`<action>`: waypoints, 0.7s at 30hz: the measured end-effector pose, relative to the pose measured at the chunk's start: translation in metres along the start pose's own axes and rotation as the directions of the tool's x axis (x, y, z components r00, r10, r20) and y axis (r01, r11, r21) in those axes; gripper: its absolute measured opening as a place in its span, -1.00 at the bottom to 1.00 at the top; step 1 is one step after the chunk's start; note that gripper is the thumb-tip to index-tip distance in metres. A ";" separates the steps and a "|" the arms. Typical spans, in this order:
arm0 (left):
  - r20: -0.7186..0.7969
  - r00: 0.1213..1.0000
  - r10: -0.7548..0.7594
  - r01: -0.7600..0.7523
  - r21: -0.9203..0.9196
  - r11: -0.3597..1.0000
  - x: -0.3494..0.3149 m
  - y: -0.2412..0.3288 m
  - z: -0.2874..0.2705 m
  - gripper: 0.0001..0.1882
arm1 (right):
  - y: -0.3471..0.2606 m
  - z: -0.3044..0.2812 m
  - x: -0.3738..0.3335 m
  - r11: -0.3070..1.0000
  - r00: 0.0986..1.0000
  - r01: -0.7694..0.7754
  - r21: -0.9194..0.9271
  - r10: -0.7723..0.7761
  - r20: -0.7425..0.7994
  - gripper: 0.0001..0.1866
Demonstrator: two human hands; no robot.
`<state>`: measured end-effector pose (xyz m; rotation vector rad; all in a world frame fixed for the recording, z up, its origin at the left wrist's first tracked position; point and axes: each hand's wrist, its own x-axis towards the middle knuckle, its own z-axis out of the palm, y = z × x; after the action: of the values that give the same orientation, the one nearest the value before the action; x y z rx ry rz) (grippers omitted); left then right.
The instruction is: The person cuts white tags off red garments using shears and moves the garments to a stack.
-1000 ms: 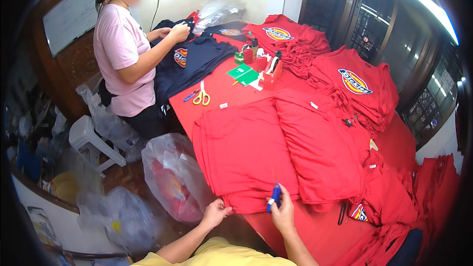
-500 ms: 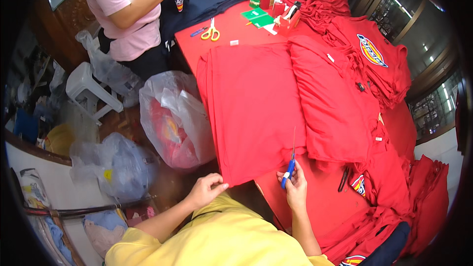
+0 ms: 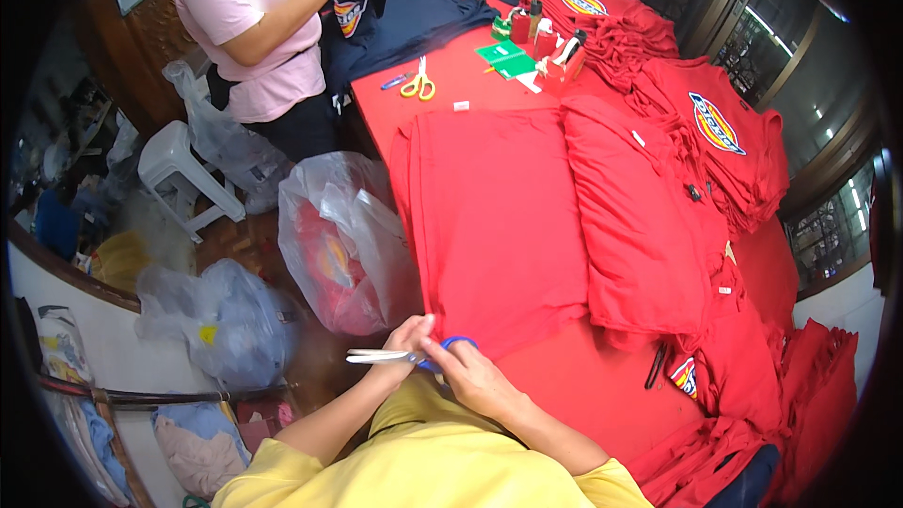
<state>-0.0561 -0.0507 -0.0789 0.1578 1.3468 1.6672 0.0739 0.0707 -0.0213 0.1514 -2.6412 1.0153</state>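
Note:
A red cloth piece (image 3: 494, 216), apparently a folded shirt, lies flat over the table's near left edge. My left hand (image 3: 406, 337) is closed at its near left corner, the fingertips pinching the fabric edge. Close beside it, my right hand (image 3: 478, 381) grips a pair of scissors (image 3: 381, 357) with blue handles. The blades point left, across my left hand and wrist, and look slightly parted. My hands partly hide the scissors' pivot and the cloth corner.
Red shirts (image 3: 640, 216) are stacked along the right side. Yellow-handled scissors (image 3: 419, 85) and a green booklet (image 3: 508, 58) lie at the far end. A co-worker (image 3: 254, 38) in pink handles dark shirts there. Plastic bags (image 3: 348, 235) and a white stool (image 3: 188, 174) stand left.
My right hand has moved left from the table to beside my left hand, and the scissors have swung from pointing away to pointing left. My left hand stays at the cloth corner.

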 end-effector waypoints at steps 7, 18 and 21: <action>0.018 0.955 0.295 -0.239 0.636 0.734 0.045 0.022 0.000 -0.69 | 0.025 -0.019 0.015 0.932 0.969 -0.242 0.271 0.248 0.012 -0.41; -0.162 0.919 0.359 -0.236 0.505 0.830 0.060 -0.012 -0.062 -0.48 | 0.111 -0.238 -0.106 0.701 -0.043 0.488 0.520 0.614 -0.788 -0.60; -0.071 0.986 0.152 -0.121 0.327 0.937 0.065 -0.019 -0.031 -0.30 | 0.130 -0.236 -0.215 0.778 -0.213 0.394 0.490 0.595 -0.775 -0.56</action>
<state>-0.0994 -0.0266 -0.1352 0.3741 1.7108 1.5720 0.3084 0.3223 -0.0069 -0.6178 -0.5915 1.1842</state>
